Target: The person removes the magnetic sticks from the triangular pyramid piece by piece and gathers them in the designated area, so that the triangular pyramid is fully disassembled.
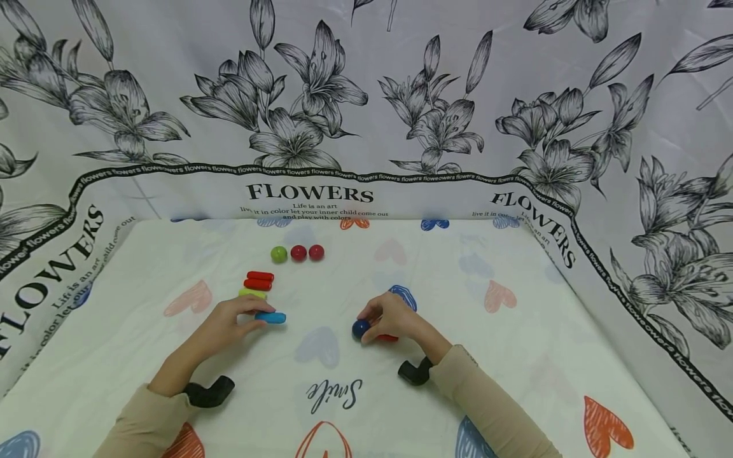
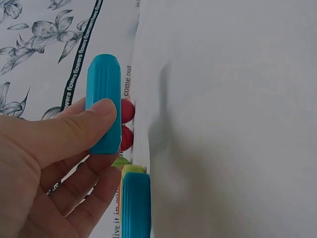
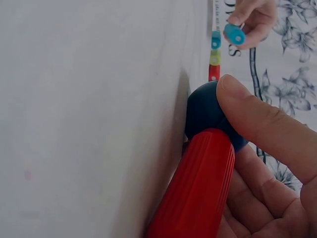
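My left hand (image 1: 237,321) pinches a light-blue ribbed plastic stick (image 2: 104,106) between thumb and fingers, lifted off the cloth. Below it in the left wrist view lies a second light-blue stick (image 2: 136,206), hidden by the hand in the head view. A yellow-green stick (image 1: 252,293) and two red sticks (image 1: 259,277) lie in a row just beyond that hand. Over on the right, my right hand (image 1: 395,316) holds a dark blue ball (image 1: 361,329) by thumb and fingers, close over the cloth. A red ribbed stick (image 3: 198,186) lies beside the ball, partly under the hand in the head view.
Farther back, a green ball (image 1: 279,254) and two red balls (image 1: 307,253) stand in a line. A white cloth (image 1: 435,401) printed with hearts covers the table. Flowered fabric (image 1: 338,152) rises behind and at the sides. A black curved piece (image 1: 210,392) sits at the left wrist.
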